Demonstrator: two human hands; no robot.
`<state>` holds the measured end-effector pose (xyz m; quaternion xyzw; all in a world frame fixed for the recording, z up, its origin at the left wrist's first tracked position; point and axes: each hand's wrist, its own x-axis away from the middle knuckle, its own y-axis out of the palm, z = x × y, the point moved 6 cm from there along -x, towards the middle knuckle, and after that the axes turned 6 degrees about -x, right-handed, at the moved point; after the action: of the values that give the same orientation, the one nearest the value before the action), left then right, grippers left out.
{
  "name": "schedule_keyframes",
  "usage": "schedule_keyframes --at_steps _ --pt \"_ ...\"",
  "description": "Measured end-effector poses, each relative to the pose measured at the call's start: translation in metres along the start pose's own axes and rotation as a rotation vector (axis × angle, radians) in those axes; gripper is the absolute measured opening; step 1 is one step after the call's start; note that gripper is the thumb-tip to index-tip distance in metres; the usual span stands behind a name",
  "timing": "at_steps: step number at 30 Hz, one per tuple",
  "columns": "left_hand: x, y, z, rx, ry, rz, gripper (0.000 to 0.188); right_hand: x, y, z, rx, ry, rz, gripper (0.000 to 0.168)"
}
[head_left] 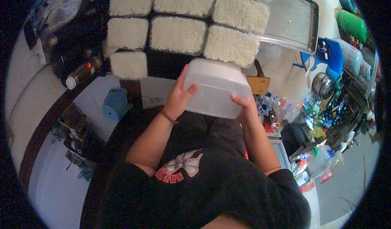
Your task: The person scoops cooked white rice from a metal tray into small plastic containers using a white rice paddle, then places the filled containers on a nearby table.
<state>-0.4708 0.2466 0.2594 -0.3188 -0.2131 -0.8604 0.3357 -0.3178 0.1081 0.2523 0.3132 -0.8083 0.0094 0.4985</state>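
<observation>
Between my two hands is a translucent plastic container (218,91), held by its sides over my lap at the near edge of the dark table. My left hand (182,93) grips its left side with the thumb on the near face. On the right side, my right hand (244,103) holds it the same way. Several rectangular containers of white rice stand in rows on the table beyond, among them one (231,45) just behind the held container, one (178,35) in the middle row and a smaller one (129,65) at the left. What the held container has inside cannot be told.
A metal tray (288,18) lies at the back right, next to the rice containers. A bottle with a white cap (84,73) lies at the left. A blue stool (323,58), a steel pot (323,85) and many plastic bottles stand on the right. A blue bin (114,105) is at the lower left.
</observation>
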Motion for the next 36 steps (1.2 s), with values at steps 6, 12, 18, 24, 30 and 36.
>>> schedule_keyframes --at_steps 6,12,18,24,30,36 --pt "0.006 -0.001 0.002 0.049 -0.047 0.064 0.07 0.006 0.009 -0.008 -0.034 0.082 -0.106 0.098" --pt "0.018 0.005 0.013 0.163 0.021 0.055 0.068 0.019 -0.003 -0.002 0.058 0.056 -0.071 0.081" --pt "0.048 -0.009 0.025 0.005 0.182 -0.067 0.081 0.06 0.011 0.009 0.133 0.144 -0.058 0.115" --pt "0.095 -0.101 0.01 0.259 -0.009 -0.067 0.086 0.08 0.074 0.076 0.517 0.186 -0.132 0.108" --pt "0.088 -0.229 0.016 0.07 0.052 0.027 0.08 0.007 0.21 0.121 0.24 0.061 -0.324 0.124" --pt "0.05 -0.267 0.005 0.148 0.064 0.088 0.078 -0.049 0.247 0.122 0.149 0.018 -0.35 0.118"
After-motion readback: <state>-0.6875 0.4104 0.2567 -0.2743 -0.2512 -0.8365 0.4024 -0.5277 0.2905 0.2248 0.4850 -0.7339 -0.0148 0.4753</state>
